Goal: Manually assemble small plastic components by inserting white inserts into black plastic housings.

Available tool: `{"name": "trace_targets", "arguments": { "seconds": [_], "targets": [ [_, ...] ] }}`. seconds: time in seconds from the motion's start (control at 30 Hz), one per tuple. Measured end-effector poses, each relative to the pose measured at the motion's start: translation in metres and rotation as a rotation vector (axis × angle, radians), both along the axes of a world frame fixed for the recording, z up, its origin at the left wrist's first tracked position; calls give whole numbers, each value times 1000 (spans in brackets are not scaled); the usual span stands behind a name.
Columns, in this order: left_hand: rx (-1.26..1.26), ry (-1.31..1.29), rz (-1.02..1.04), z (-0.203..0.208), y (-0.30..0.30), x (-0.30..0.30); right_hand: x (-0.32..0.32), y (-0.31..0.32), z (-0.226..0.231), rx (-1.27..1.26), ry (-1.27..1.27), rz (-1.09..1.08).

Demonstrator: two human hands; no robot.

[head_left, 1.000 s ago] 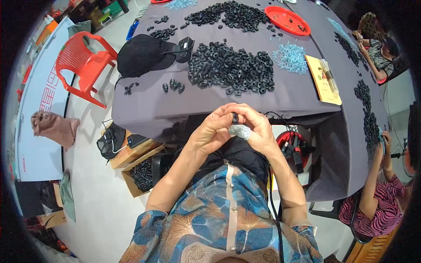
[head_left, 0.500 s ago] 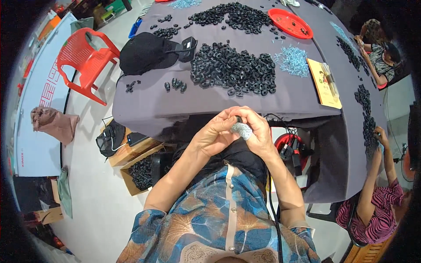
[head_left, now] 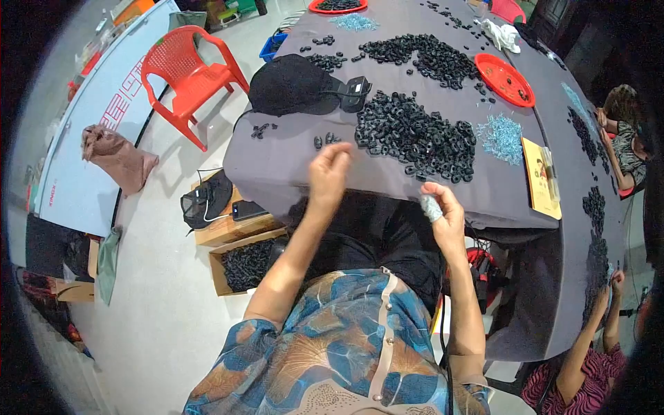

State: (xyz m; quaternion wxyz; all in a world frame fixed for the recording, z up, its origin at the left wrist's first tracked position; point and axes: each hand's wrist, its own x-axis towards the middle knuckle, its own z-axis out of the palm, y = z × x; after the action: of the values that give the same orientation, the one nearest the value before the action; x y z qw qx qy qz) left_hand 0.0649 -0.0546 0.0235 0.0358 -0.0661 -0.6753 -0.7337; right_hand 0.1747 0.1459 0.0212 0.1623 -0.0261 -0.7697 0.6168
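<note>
My left hand (head_left: 329, 174) reaches over the table's near edge, its fingers drawn together beside a small group of black ring-like parts (head_left: 319, 142). Whatever may be between those fingertips is too small to make out. Nearer the big pile of black parts (head_left: 415, 135), my right hand (head_left: 448, 216) is raised at the table's edge with its fingers curled in. A silvery grey wrap (head_left: 431, 207) covers its thumb. I cannot see what, if anything, that hand pinches.
A black cap (head_left: 287, 84) with a small black box lies left of the pile. To its right are pale blue small pieces (head_left: 501, 138), a red tray (head_left: 505, 79) and a yellow booklet (head_left: 541, 178). A red chair (head_left: 187, 76) stands left; two people work along the right side.
My hands, together around a black part before, have parted. The left has gone forward to the small group of parts, the right toward the right. The whole view has shifted.
</note>
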Motion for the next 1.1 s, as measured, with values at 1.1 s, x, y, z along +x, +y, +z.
{"name": "trace_targets", "arguments": {
  "seconds": [1.1],
  "targets": [
    [-798, 621, 325, -45, -28, -93, -1, -7, -12, 278, 22, 20]
  ]
}}
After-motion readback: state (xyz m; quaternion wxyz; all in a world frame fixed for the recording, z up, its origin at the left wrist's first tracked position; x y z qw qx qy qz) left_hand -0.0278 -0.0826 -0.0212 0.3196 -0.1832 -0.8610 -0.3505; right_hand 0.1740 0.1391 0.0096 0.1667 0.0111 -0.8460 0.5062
